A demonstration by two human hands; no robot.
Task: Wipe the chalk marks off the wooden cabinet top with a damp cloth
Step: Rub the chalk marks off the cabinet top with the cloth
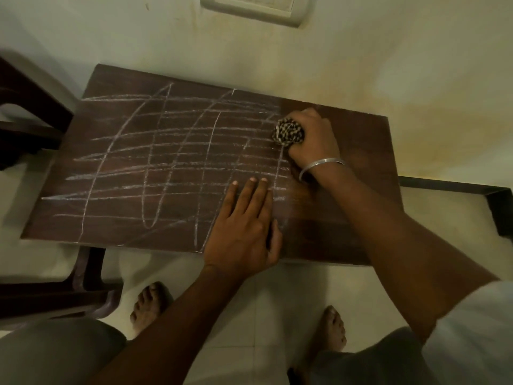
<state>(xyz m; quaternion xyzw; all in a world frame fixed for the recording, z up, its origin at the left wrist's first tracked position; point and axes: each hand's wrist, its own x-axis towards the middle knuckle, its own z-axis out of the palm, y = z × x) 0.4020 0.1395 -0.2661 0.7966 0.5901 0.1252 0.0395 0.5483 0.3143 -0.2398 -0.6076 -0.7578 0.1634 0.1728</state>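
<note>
- Wiping under way: right hand (311, 134) closed in a fist round a balled patterned cloth (288, 132), the wad pushed down onto the cabinet top (369, 151) at its far right part. Bunching it tight likely gives a firm pad to press with.
- Metal bangle (322, 166) sits on the right wrist, close above the wood.
- Left hand (244, 226) lies flat, palm down, fingers (249, 194) straight and close together, holding nothing. It rests near the front edge, just left of the right forearm; judged to be bracing the person or steadying the top against the rubbing push.
- Chalk marks (155, 162): long sideways strokes crossed by looping upright ones, covering the left and middle of the top. Left fingertips lie on some of them.
- The strip right of the cloth looks bare, dark wood, only a faint pale smear near the left hand. Cloth sits right at the boundary between marked and bare wood.
- Judgement: task is early; most of the scribble is left. Dampness of the cloth cannot be told.
- Likely need: working leftward in passes, and shifting the left hand off the marks it covers.
- Surroundings: pale stained wall (416, 65) behind, dark plastic chair (33, 120) at left touching or just beside the top, bare feet (150, 307) on a light tiled floor.
</note>
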